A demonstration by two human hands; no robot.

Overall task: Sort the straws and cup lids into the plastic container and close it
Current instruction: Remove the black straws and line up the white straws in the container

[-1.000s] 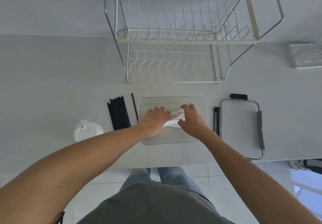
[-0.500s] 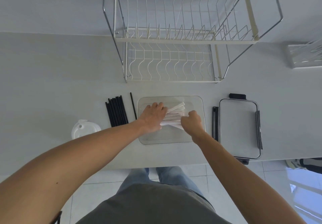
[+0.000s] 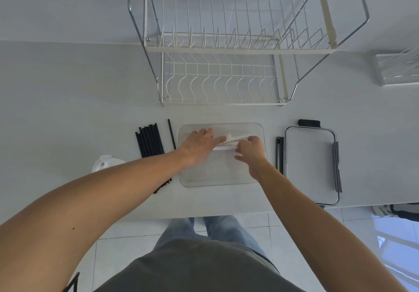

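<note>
Both hands work inside the clear plastic container (image 3: 221, 179) at the middle of the counter. The left hand (image 3: 199, 144) lies flat with straight fingers pressing on one end of a small bundle of white straws (image 3: 227, 143), while the right hand (image 3: 250, 150) curls its fingertips around the bundle's other end. The straws lie across the far half of the container, fanned out slightly, not yet lined up.

Left of the container, a row of black straws (image 3: 149, 140) waits on the counter, with one stray black straw (image 3: 171, 134) just beside the container's left wall. Nearer and further left, a white cup lid (image 3: 106, 163) is partly hidden by the left forearm. To the right lies the container's lid (image 3: 310, 164), well apart from the box, with its dark clips showing. A wire dish rack (image 3: 226, 64) stands on the far side.

The likely trouble: if the fanned white straws sit skewed or ride up the wall, they may block the lid from seating. The left forearm passes over the cup lid and close to the black straws, so a careless pull back could sweep them toward the near edge.
</note>
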